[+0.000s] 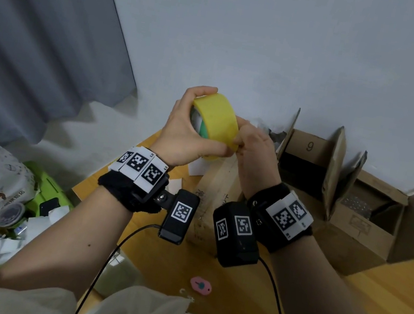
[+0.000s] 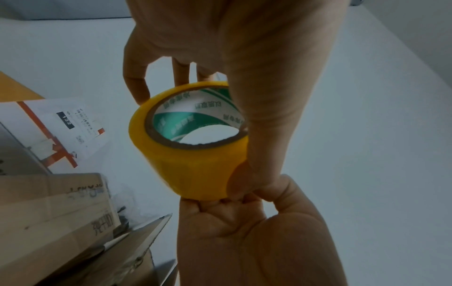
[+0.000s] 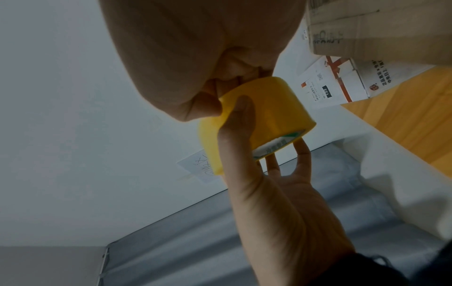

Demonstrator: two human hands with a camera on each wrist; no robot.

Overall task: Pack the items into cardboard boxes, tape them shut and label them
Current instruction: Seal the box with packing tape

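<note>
Pale wall (image 1: 274, 44), grey curtain (image 1: 43, 33), wooden floor (image 1: 382, 296).

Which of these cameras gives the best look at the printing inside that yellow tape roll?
The left wrist view: it looks straight into the yellow tape roll, showing the green-and-white printed core. The head view shows only a sliver of the core behind the left hand. The right wrist view shows mostly the roll's outer side and a thin printed edge.
</note>
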